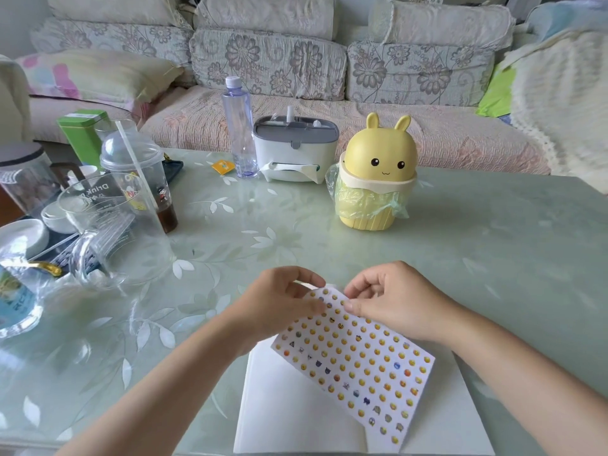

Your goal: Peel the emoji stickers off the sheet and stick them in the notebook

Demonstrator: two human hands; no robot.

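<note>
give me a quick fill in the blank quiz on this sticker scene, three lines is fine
1. The sticker sheet is held above a white ____ on the table.
2. The left hand and right hand pinch the sheet, whose stickers are mostly ____.
3. In the picture, the clear bottle stands ____ of the tissue box.
Missing words: notebook; yellow; left.

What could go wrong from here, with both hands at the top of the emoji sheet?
1. The left hand and right hand pinch only the far edge of the sticker sheet, which hangs tilted over the notebook; it could crease while being picked at.
2. The stickers are tiny and tightly packed, so fingers may lift a neighbour or tear one.
3. The glass jug stands beside the left forearm; a wide elbow swing might knock it.
</note>
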